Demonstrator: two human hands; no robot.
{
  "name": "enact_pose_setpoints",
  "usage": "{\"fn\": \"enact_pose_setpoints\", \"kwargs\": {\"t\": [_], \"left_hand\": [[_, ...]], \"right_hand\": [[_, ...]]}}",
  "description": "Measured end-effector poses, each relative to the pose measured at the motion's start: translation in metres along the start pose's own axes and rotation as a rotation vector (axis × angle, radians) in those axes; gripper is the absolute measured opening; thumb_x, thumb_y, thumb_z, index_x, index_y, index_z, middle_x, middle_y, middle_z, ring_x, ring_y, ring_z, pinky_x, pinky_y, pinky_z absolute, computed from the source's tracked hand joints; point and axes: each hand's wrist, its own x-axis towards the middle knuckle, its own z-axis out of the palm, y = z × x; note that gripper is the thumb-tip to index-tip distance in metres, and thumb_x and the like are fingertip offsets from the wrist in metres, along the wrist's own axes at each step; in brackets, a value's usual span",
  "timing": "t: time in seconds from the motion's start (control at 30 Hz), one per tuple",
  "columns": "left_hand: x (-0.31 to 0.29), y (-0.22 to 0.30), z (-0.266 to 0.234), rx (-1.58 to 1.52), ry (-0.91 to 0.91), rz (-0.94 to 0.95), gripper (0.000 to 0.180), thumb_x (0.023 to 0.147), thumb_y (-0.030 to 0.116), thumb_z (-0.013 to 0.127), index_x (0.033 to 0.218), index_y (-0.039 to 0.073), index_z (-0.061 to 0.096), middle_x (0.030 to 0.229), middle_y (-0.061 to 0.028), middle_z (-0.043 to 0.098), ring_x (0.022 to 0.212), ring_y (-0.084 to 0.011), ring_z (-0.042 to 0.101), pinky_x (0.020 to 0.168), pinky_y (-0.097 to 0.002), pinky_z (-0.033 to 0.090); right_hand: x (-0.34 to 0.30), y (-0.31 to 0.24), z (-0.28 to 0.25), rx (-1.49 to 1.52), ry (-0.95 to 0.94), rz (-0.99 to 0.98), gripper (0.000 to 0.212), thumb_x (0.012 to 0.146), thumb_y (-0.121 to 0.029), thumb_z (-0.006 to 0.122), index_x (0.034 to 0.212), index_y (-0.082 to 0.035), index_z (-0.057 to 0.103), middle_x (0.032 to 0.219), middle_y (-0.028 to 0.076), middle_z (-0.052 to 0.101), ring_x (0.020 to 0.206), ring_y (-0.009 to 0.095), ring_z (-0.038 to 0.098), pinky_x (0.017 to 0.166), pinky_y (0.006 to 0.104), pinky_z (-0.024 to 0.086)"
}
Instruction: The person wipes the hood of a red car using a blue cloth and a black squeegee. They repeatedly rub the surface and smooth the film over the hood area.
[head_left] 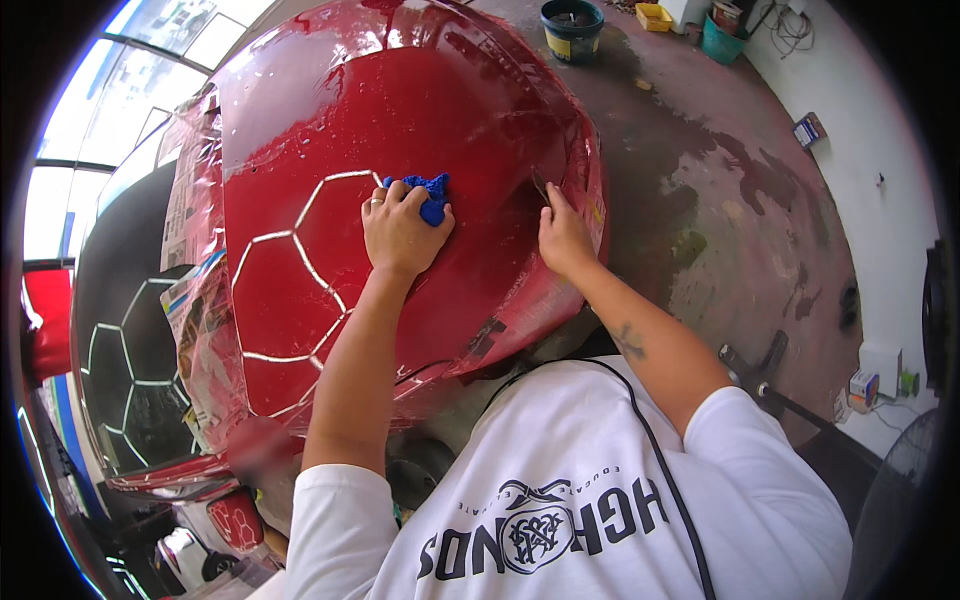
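A glossy red car hood (430, 110) spreads out in front of me, with bright hexagonal light reflections on it. My left hand (405, 230), with a ring on one finger, presses a crumpled blue cloth (434, 205) against the hood, its fingers closed over the cloth. Toward the hood's right edge, my right hand (565, 235) is closed on a thin, dark, flat piece (540, 185) that sticks up past the fingers; its exact kind does not show. Water beads and wet streaks mark the paint around both hands.
Newspaper masking (200, 320) and plastic film border the dark windshield (140, 340) at left. A dark bucket (572, 30) stands on the stained floor beyond the car, near a yellow tray (654, 16) and a teal bucket (722, 40). A white wall (850, 130) runs along the right.
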Motion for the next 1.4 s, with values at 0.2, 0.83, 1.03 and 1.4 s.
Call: {"fn": "enact_pose_setpoints", "kwargs": {"t": [0.2, 0.83, 1.03, 1.4], "left_hand": [[-0.006, -0.009, 0.006, -0.060, 0.068, 0.034, 0.045, 0.092, 0.049, 0.082, 0.115, 0.010, 0.083, 0.129, -0.0119, 0.075, 0.128, -0.0377, 0.067, 0.118, -0.0529, 0.048], [-0.005, -0.007, 0.002, -0.078, 0.072, 0.021, 0.040, 0.089, 0.046, 0.086, 0.104, 0.009, 0.083, 0.120, -0.0096, 0.076, 0.122, -0.0361, 0.067, 0.114, -0.0520, 0.049], [0.000, -0.003, 0.004, -0.063, 0.061, 0.019, 0.037, 0.088, 0.045, 0.087, 0.098, 0.010, 0.082, 0.118, -0.0084, 0.076, 0.122, -0.0367, 0.067, 0.114, -0.0527, 0.049], [0.000, -0.002, 0.006, -0.067, 0.096, 0.012, 0.030, 0.083, 0.039, 0.090, 0.089, 0.011, 0.079, 0.112, -0.0060, 0.076, 0.118, -0.0366, 0.068, 0.113, -0.0534, 0.049]], "right_hand": [[-0.100, -0.058, 0.064, -0.410, -0.048, 0.031, 0.076, 0.120, -0.047, 0.046, 0.177, 0.002, 0.030, 0.185, 0.026, 0.031, 0.173, 0.043, 0.027, 0.137, 0.0688, 0.022], [-0.030, -0.010, 0.047, -0.430, 0.074, -0.069, 0.079, 0.121, -0.056, 0.035, 0.163, 0.010, 0.045, 0.171, 0.033, 0.049, 0.164, 0.047, 0.041, 0.136, 0.0642, 0.027], [0.018, 0.006, 0.021, -0.364, -0.038, -0.051, 0.078, 0.121, -0.051, 0.039, 0.169, 0.011, 0.037, 0.176, 0.035, 0.040, 0.167, 0.049, 0.036, 0.138, 0.0625, 0.025], [0.014, 0.008, 0.019, -0.209, -0.165, -0.055, 0.080, 0.121, -0.048, 0.038, 0.176, 0.008, 0.023, 0.186, 0.033, 0.022, 0.174, 0.046, 0.021, 0.142, 0.0581, 0.016]]}}
